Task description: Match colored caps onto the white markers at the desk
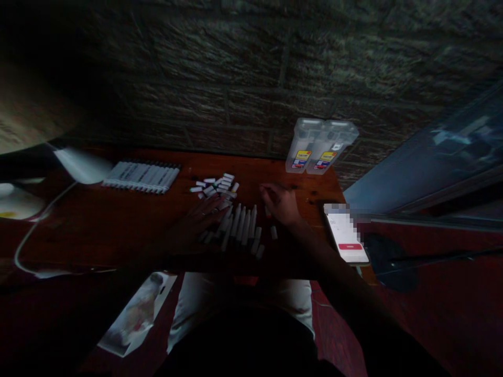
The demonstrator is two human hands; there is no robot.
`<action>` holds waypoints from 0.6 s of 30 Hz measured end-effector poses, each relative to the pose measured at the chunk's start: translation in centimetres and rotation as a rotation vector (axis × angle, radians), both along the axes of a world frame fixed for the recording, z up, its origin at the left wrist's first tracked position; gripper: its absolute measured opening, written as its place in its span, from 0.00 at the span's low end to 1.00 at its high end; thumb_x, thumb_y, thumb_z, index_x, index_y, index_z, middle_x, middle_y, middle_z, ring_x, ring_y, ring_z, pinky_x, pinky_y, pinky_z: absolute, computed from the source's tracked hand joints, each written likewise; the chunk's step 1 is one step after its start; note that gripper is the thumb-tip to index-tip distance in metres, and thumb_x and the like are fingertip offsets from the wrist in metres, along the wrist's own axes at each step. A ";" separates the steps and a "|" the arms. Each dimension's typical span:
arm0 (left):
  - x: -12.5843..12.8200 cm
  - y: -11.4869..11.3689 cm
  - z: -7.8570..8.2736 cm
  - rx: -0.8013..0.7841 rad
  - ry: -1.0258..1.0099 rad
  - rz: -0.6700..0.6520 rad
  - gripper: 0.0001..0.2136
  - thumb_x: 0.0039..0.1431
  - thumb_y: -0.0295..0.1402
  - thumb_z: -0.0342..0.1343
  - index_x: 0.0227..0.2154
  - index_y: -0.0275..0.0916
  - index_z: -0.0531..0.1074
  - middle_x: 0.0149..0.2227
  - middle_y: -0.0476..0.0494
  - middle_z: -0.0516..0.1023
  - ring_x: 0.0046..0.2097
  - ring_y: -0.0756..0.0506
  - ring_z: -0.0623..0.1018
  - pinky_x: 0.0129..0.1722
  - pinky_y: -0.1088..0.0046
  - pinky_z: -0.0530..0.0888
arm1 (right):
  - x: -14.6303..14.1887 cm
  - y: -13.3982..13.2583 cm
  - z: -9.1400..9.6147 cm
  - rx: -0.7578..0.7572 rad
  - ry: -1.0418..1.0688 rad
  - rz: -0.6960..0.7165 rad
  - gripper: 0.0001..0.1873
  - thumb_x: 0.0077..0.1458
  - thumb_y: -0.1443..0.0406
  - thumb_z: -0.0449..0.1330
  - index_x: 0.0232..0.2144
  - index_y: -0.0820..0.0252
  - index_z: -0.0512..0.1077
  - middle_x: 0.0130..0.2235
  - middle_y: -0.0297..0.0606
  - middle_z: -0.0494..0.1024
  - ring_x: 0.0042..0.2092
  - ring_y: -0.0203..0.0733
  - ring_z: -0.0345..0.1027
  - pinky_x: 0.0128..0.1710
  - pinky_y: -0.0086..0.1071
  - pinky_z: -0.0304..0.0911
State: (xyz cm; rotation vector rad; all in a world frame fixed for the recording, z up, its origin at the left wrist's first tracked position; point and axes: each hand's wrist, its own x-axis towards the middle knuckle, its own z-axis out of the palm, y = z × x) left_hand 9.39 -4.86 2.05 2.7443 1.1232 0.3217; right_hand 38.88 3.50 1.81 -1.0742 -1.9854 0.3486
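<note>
My left hand (202, 213) lies low over the wooden table with its fingers stretched out, beside a loose pile of short white marker caps (225, 183) with coloured ends. Its fingertips reach the edge of a group of white uncapped markers (242, 225), lying side by side and pointing away from me. To the right of these, my right hand (282, 203) is curled with thumb and fingers drawn together; whatever they hold is hidden. Below that hand lies a single white cap (274, 232). The light is dim, so small details are blurred.
A row of capped markers (141, 177) lies at the left. Two clear plastic cases (314, 146) stand against the brick wall. A lit phone (348, 235) rests at the right edge. A white lamp (84, 163) with a cable is at far left; an open box (137, 314) sits below the table.
</note>
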 end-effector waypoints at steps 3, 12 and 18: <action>0.0 0.6 -0.5 -0.009 -0.017 0.008 0.44 0.59 0.54 0.55 0.71 0.46 0.40 0.73 0.37 0.40 0.72 0.31 0.43 0.68 0.45 0.47 | 0.0 0.1 -0.1 0.012 0.002 -0.008 0.12 0.64 0.61 0.55 0.39 0.58 0.78 0.39 0.41 0.82 0.42 0.44 0.76 0.46 0.36 0.69; 0.9 1.4 -0.6 -0.011 -0.038 0.060 0.45 0.62 0.54 0.51 0.71 0.42 0.33 0.72 0.35 0.44 0.72 0.33 0.44 0.69 0.47 0.45 | -0.2 0.0 -0.2 0.014 -0.001 -0.016 0.12 0.64 0.60 0.55 0.39 0.56 0.77 0.39 0.41 0.82 0.42 0.44 0.76 0.45 0.35 0.70; 0.8 1.3 -0.6 0.004 -0.062 0.092 0.42 0.64 0.51 0.51 0.71 0.40 0.37 0.72 0.35 0.46 0.72 0.34 0.46 0.69 0.47 0.45 | 0.0 0.0 -0.1 0.012 -0.020 -0.022 0.13 0.64 0.60 0.54 0.39 0.57 0.77 0.40 0.42 0.82 0.42 0.45 0.77 0.45 0.36 0.70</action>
